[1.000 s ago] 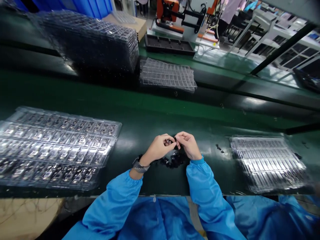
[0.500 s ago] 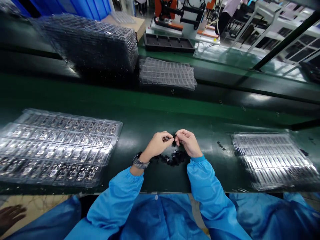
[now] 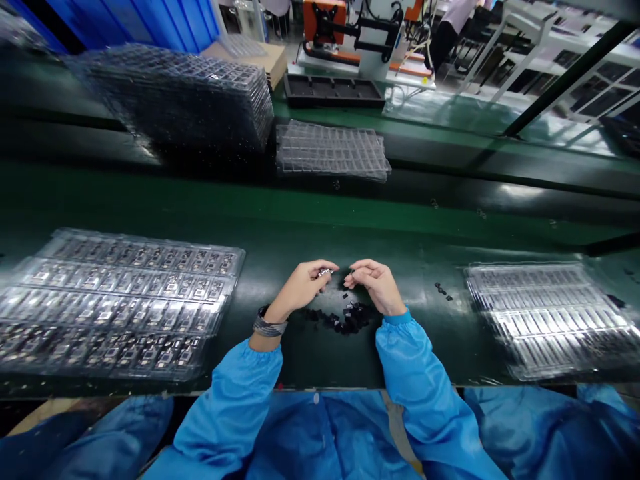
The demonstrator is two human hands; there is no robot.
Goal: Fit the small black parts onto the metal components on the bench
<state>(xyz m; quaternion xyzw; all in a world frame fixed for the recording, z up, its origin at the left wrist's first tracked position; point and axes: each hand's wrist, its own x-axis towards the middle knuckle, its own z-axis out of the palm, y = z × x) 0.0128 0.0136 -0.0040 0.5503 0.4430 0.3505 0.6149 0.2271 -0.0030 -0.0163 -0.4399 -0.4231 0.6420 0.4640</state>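
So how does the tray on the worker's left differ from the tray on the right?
The left tray holds small dark and metallic parts in square pockets; the right tray has narrower slots and looks mostly bare. The left tray appears wider. Both are clear plastic, lying flat on the green belt.

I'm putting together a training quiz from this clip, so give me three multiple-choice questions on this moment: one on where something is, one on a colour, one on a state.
1. Where does the pile of small black parts lie?
A. on the belt just below the two hands
B. inside the right-hand tray
C. on the tall tray stack

2. What colour are the sleeves?
A. white
B. blue
C. orange

3. How do the left hand and right hand stand to each other?
A. clasped together
B. apart, each pinching something small
C. flat on the belt

Answers: 1 A, the dark pile sits on the green belt between the wrists. 2 B, both sleeves are bright blue. 3 B, a gap shows between the fingertips, and the left grip holds a small shiny part.
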